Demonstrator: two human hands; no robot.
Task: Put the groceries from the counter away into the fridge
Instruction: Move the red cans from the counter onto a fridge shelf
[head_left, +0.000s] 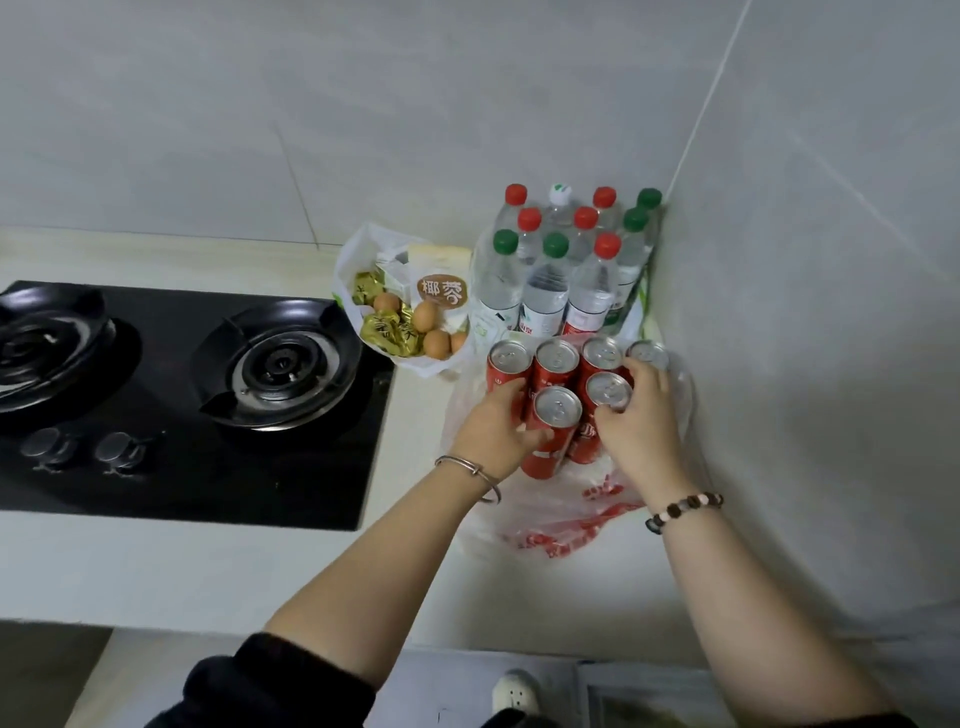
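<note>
Several red soda cans (557, 364) stand in two rows on a red-printed plastic bag (566, 525) in the counter's right corner. My left hand (493, 428) curls round the front left can (556, 415). My right hand (641, 421) wraps round the front right can (609, 389), its fingers reaching the back-row can at the far right (648, 354). Behind the cans stand several water bottles (569, 270) with red and green caps. To their left a white bag (363, 249) holds eggs (426, 317), gold-wrapped items and a carton.
A black two-burner gas hob (182, 395) fills the counter's left side. Grey tiled walls close the corner behind and to the right of the bottles. Bare pale counter (208, 571) lies in front of the hob. A white shoe (515, 691) shows on the floor below.
</note>
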